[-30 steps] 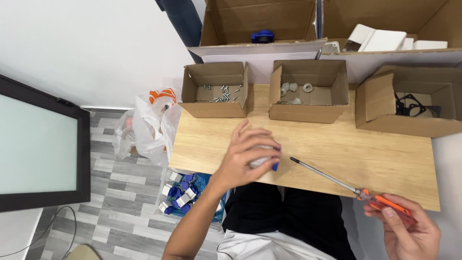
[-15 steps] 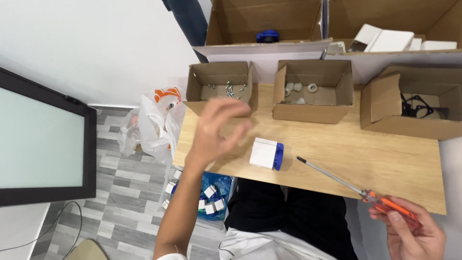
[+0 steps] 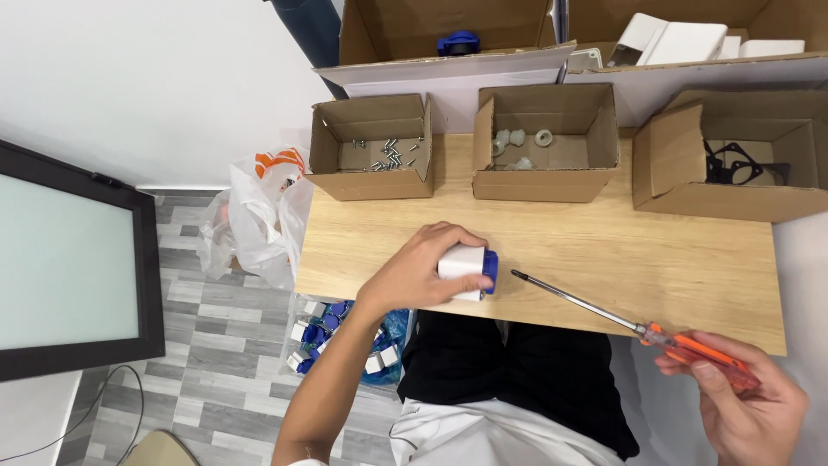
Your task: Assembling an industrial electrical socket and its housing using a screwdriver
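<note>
At 5 o'clock, nearest the camera, an orange-handled screwdriver (image 3: 638, 328) is held in the right hand (image 3: 746, 406), the fingers closed round the handle and the long shaft pointed toward 10 o'clock, its tip lying just beside a small white and blue part (image 3: 467, 271). That part is set near the front edge of the wooden table (image 3: 604, 250), close to the middle of the view, and is gripped from above by the left hand (image 3: 423, 272), the fingers curled over its white body with only the blue end left showing. Beyond, at 11 o'clock, a box of screws (image 3: 371, 147) is placed; at 12 o'clock a box of pale rings (image 3: 548, 142); at 2 o'clock a box of black parts (image 3: 742, 168). On the floor at 9 o'clock a plastic bag (image 3: 259, 216) is seen, and at 7 o'clock a heap of blue and white pieces (image 3: 332, 341). As a judgement, the part could be pushed off the near edge if it is pressed sideways by the tip, and the left fingers could be pricked if the tip slips. The underside of the part is hidden by the hand, the right hand is cut off by the frame, and what the rings and black parts are cannot be made out.
</note>
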